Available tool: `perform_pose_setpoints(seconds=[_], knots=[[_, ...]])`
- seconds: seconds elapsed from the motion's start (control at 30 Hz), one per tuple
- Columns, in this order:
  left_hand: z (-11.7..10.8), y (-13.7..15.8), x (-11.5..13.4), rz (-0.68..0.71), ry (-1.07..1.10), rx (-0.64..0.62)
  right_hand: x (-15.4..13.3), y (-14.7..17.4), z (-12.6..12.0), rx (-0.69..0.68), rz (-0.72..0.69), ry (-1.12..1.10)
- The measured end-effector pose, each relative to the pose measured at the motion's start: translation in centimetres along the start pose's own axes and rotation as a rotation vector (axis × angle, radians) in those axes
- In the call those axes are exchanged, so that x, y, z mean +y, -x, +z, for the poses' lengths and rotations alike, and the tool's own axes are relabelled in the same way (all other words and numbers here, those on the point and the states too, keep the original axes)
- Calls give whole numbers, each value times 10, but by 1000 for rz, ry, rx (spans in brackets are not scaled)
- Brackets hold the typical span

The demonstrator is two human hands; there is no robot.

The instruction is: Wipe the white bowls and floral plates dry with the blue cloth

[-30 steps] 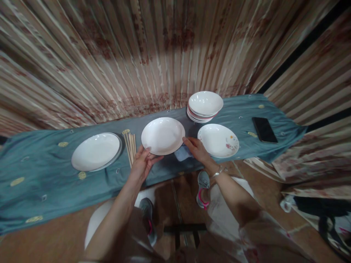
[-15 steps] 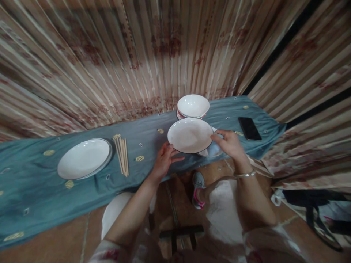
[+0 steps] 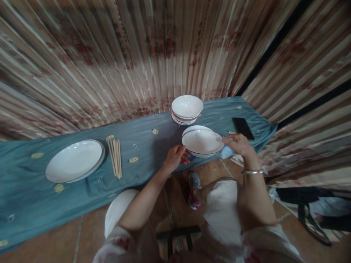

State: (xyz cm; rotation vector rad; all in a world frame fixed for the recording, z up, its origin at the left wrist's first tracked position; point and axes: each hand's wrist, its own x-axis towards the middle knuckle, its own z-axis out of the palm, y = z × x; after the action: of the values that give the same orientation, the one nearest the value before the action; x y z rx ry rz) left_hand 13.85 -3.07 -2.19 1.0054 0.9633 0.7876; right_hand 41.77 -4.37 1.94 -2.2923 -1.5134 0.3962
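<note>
An oval-looking white plate [image 3: 203, 142] with a thin dark rim is between my two hands, over another white plate whose edge shows behind and below it. My left hand [image 3: 177, 157] has its thumb and fingers closed at the plate's left rim. At the right rim, my right hand [image 3: 239, 145] pinches the edge. Under the right hand lies a light blue patch, perhaps a cloth [image 3: 227, 152]. Just behind the plates stands a stack of white bowls [image 3: 187, 107], some with red bands.
Stacked white plates [image 3: 74, 160] lie at the left on the teal tablecloth [image 3: 142, 146], beside several wooden chopsticks [image 3: 115, 157]. A black phone [image 3: 242, 128] lies on the right. Pleated curtains [image 3: 161, 54] hang behind. A white round stool seat [image 3: 117, 210] is below the front edge.
Both hands have brought the plate down and to the right, over the other plate. It now sits farther from the bowls. The view has shifted slightly.
</note>
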Motion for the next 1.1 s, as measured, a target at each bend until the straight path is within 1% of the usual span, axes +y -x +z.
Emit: perform_pose_setpoints(seconds=[0.2, 0.33, 0.43, 0.63, 0.7, 0.8, 0.9, 0.97, 1.03, 1.1], knots=[[0, -6, -3, -26, -35, -18, 2, -1, 3, -35, 4, 46], [2, -11, -5, -36, -82, -5, 1, -2, 8, -48, 15, 145], [5, -15, -6, -33, -116, 15, 1, -4, 13, -30, -3, 221], [5, -19, -6, -19, -127, 40, 1, -5, 18, 28, -70, 308], [5, -19, -7, -17, -128, 41, 1, -1, 15, 75, -82, 331], [4, -19, -8, -17, -126, 39, -3, 7, 5, 181, -71, 348], [5, -17, -8, -18, -118, 32, -17, 17, -5, 274, -108, 290], [5, -15, -9, -20, -110, 27, -35, 24, -8, 274, -191, 174], [4, -12, -9, -21, -99, 26, -57, 33, -4, 197, -333, -7], [-1, -7, -9, -15, -91, 40, -83, 43, 7, 75, -453, -181]])
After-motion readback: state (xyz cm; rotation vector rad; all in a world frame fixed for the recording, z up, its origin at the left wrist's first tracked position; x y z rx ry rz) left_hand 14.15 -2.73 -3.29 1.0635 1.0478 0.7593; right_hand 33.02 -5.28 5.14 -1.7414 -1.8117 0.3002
